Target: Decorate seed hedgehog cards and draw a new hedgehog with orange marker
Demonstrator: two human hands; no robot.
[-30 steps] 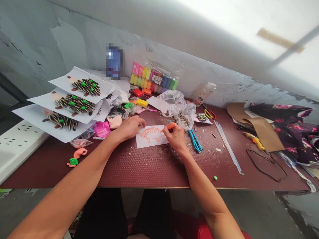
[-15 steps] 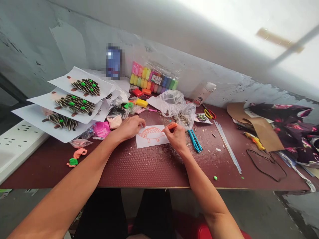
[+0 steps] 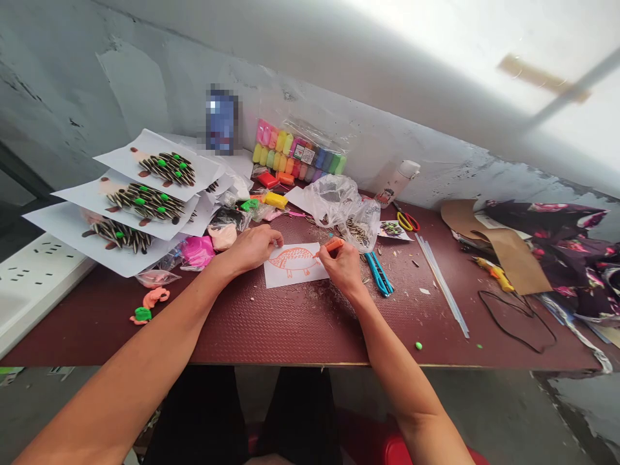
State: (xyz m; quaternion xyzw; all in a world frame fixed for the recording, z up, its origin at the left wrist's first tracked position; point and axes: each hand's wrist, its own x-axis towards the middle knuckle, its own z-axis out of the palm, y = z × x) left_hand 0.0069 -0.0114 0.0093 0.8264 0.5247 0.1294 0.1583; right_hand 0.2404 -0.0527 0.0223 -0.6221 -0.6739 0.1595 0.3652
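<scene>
With the right grip [image 3: 341,263] clamped on the orange marker [image 3: 334,245], let the left grip [image 3: 254,247] — apart or together, I cannot tell — steady the paper [image 3: 278,279], flat on the surface [image 3: 271,329] between them, for even strokes.

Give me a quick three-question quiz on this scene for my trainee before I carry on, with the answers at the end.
1. Multiple choice: what does the right hand hold?
a) scissors
b) an orange marker
c) a glue gun

2. True or false: the blue tool lies to the right of the white card.

3. Fill in the blank: the seed hedgehog on the uppermost sheet at left is dotted with ____ lumps.

Key: 1. b; 2. true; 3. green
</scene>
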